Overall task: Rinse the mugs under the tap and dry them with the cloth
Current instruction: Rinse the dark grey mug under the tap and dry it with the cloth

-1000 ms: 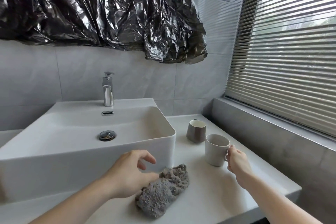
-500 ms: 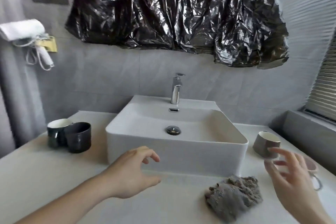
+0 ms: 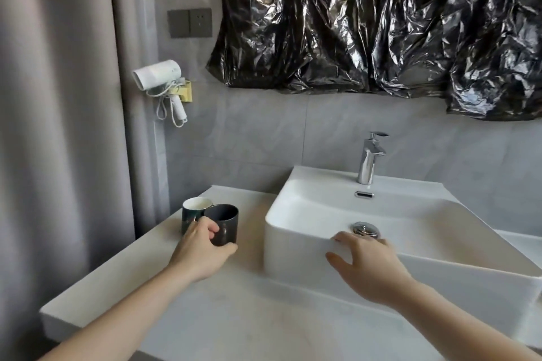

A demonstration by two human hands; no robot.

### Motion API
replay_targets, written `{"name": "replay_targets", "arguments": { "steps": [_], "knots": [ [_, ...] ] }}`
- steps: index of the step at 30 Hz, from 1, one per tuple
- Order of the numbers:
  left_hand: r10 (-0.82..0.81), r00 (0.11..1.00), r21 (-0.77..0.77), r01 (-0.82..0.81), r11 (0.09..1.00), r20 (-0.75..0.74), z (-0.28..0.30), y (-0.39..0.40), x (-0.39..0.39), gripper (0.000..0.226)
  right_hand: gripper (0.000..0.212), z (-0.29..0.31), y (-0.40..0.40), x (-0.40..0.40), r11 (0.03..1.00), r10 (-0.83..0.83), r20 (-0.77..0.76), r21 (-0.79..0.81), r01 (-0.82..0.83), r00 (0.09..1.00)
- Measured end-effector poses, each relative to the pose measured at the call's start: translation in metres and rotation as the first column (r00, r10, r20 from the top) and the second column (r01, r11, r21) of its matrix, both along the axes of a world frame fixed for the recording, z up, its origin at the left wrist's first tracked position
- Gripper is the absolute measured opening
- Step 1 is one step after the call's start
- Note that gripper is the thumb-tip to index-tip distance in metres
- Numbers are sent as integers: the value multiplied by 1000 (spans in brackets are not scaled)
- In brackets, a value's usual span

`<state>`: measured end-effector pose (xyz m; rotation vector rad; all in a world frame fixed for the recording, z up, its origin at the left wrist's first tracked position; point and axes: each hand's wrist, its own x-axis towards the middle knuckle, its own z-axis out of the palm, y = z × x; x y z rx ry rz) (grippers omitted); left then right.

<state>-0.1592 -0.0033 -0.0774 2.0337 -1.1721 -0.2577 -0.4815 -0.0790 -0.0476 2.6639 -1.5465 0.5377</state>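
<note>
Two mugs stand together on the counter left of the basin: a black mug (image 3: 227, 218) in front and a dark green mug (image 3: 193, 208) with a white inside behind it. My left hand (image 3: 201, 250) curls round the near side of the black mug, thumb at its base. My right hand (image 3: 369, 264) hovers with spread fingers over the front rim of the white basin (image 3: 293, 214), holding nothing. The chrome tap (image 3: 369, 158) stands at the back of the basin, with no water running. The cloth is out of view.
The white counter (image 3: 234, 316) runs in front of and left of the basin. A grey curtain (image 3: 58, 126) hangs at the left. On the wall are a white hair dryer (image 3: 158, 76), a socket plate (image 3: 190, 22) and a black plastic sheet (image 3: 381, 23).
The view swung left, so the cloth and the right-side mugs dropped out. My left hand reached over to the black mug. My right hand let go of the white mug and came over the basin rim.
</note>
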Motion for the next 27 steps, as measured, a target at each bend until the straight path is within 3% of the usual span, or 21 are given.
{"name": "replay_targets", "arguments": {
  "steps": [4, 12, 14, 17, 22, 27],
  "knots": [
    [35, 975, 43, -26, 999, -220, -14, -26, 4, 48, 46, -17, -2, 9, 992, -62, -143, -115, 46, 988],
    [173, 882, -64, -223, 973, -438, -18, -55, -6, 34, 50, -20, 0, 6, 992, -76, -168, -114, 57, 983],
    [128, 836, -70, -195, 978, -534, -18, -60, -9, 22, 51, -21, 1, 7, 992, -85, -172, -108, 66, 981],
    [108, 791, -66, -184, 981, -602, -16, -62, -15, 30, 52, -21, 2, 7, 992, -79, -166, -106, 62, 983],
    [60, 687, -42, -130, 991, -724, -15, -63, -17, 22, 53, -19, 3, 7, 995, -57, -137, -85, 46, 989],
    [63, 796, -32, -102, 994, -602, -20, -59, -12, 34, 52, -19, 5, 6, 996, -61, -137, -79, 50, 989]
  ]
}}
